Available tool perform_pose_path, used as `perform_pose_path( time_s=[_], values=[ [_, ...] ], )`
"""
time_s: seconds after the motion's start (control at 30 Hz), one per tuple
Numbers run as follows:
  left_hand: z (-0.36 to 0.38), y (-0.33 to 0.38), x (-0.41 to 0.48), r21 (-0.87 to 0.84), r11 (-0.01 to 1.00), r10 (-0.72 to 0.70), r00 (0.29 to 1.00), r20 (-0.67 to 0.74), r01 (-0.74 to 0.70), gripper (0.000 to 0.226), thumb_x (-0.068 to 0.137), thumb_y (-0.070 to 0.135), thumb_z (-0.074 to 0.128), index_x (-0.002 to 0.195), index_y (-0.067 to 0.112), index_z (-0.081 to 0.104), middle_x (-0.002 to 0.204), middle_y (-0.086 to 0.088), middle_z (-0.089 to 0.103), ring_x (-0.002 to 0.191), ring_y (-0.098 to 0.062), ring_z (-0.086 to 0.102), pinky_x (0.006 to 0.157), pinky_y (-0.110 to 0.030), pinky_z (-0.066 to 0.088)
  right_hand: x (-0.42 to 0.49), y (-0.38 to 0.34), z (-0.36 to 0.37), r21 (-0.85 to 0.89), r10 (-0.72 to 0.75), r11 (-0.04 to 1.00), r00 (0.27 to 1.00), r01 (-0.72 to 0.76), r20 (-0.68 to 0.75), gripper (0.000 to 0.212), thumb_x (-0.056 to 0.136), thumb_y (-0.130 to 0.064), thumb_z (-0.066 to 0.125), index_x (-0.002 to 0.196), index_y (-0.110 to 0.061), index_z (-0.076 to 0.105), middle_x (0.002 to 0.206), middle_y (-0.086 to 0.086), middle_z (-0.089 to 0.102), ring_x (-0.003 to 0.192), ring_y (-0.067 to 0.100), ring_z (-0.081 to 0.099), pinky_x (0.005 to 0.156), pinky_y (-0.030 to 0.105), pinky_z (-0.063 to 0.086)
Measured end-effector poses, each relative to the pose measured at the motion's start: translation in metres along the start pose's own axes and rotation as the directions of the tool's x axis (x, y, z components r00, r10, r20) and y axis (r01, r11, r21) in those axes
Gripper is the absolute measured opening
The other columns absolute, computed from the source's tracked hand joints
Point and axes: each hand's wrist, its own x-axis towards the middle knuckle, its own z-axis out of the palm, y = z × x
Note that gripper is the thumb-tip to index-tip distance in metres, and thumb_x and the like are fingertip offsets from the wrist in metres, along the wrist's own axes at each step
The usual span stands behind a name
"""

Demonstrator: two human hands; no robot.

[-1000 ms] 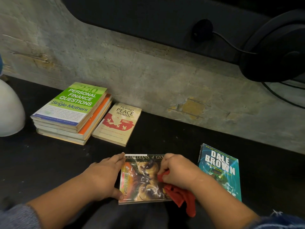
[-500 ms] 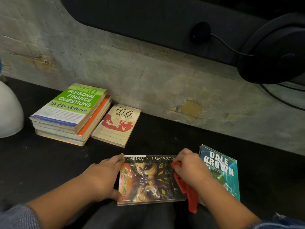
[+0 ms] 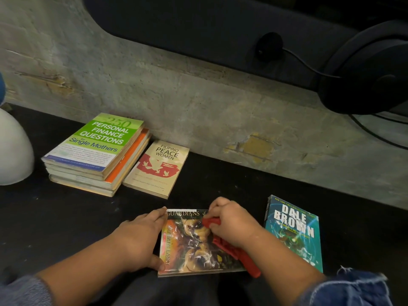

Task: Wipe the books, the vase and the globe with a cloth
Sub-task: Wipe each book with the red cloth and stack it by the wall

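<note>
The Guardians book (image 3: 189, 250) lies flat on the black surface close to me, its glossy cover up. My left hand (image 3: 138, 239) presses on its left edge, fingers spread along the spine. My right hand (image 3: 231, 224) is closed on a red cloth (image 3: 234, 250) and rests on the upper right part of the cover. The cloth trails down over the book's right edge. A teal Dale Brown book (image 3: 293, 230) lies to the right. The white vase (image 3: 13, 151) shows partly at the left edge.
A stack of books with a green finance title (image 3: 97, 144) on top sits at the back left, with a cream Filipino Peace Women book (image 3: 157, 168) beside it. A rough concrete wall (image 3: 198, 96) runs behind. A dark round object with a cable (image 3: 366, 71) hangs at the upper right.
My right hand with the red cloth swept right across the Guardians cover, then came back left toward the middle top. My left hand has stayed on the book's left edge.
</note>
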Motion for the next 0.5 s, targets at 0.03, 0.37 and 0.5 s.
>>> perform_pose_path(
  time_s=[0.03,0.37,0.5],
  values=[
    [0.0,0.0,0.0,-0.003,1.0,0.0,1.0,0.001,0.0,0.115,0.073,0.055,0.073,0.153,0.028,-0.005,0.158,0.018,-0.015,0.146,-0.012,0.01,0.116,-0.038,0.026,0.002,0.0,-0.001,0.014,0.028,1.0,0.999,-0.028,-0.043,0.03,0.092,-0.028,0.059,0.121,-0.033,0.066,0.121,-0.017,0.045,0.114,0.012,0.045,0.101,0.031,0.043],
    [0.001,-0.001,-0.001,-0.018,1.0,0.006,1.0,-0.002,-0.006,0.115,0.073,0.055,0.073,0.153,0.029,-0.005,0.158,0.018,-0.015,0.146,-0.012,0.009,0.117,-0.04,0.025,0.004,-0.012,0.004,-0.039,-0.03,0.999,0.997,0.027,-0.067,0.03,0.096,-0.028,0.055,0.125,-0.031,0.064,0.123,-0.017,0.043,0.114,0.014,0.042,0.101,0.029,0.042],
    [0.001,-0.001,-0.001,-0.019,1.0,0.003,1.0,-0.006,-0.003,0.115,0.073,0.055,0.073,0.153,0.029,-0.005,0.158,0.017,-0.015,0.146,-0.013,0.009,0.117,-0.039,0.025,0.002,-0.017,0.006,-0.042,-0.12,0.992,0.993,0.12,0.014,0.031,0.095,-0.028,0.057,0.126,-0.03,0.063,0.122,-0.018,0.044,0.113,0.012,0.04,0.098,0.026,0.038]
  ],
)
